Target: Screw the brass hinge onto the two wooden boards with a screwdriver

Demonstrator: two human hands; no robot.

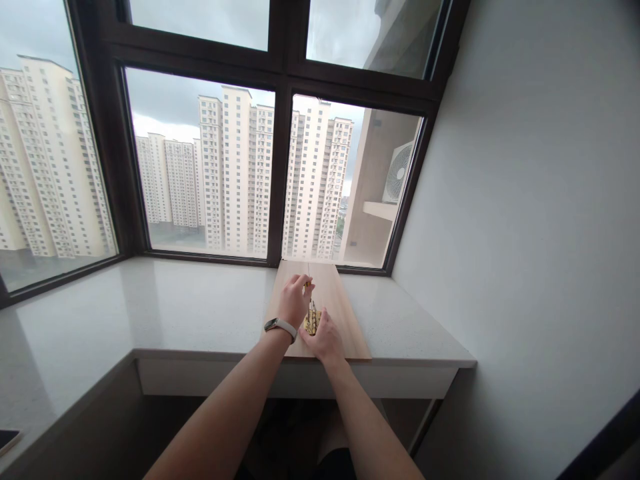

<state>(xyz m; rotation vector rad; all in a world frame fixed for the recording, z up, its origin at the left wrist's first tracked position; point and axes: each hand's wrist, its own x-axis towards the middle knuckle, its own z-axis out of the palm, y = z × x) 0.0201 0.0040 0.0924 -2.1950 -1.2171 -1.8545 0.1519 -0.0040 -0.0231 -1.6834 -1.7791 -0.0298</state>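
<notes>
Your left hand (295,298) is pinching a small yellow-and-dark item (307,285), its exact form hidden by the closed fingers, just above a gold-coloured assembly (313,322). Your right hand (327,339) is steadying that assembly, with thumb and fingers gripping around its near and right sides. The assembly is sitting on a wooden board (347,327), which is spanning the tabletop (215,307) from rear edge to front edge, nearer the right front corner.
</notes>
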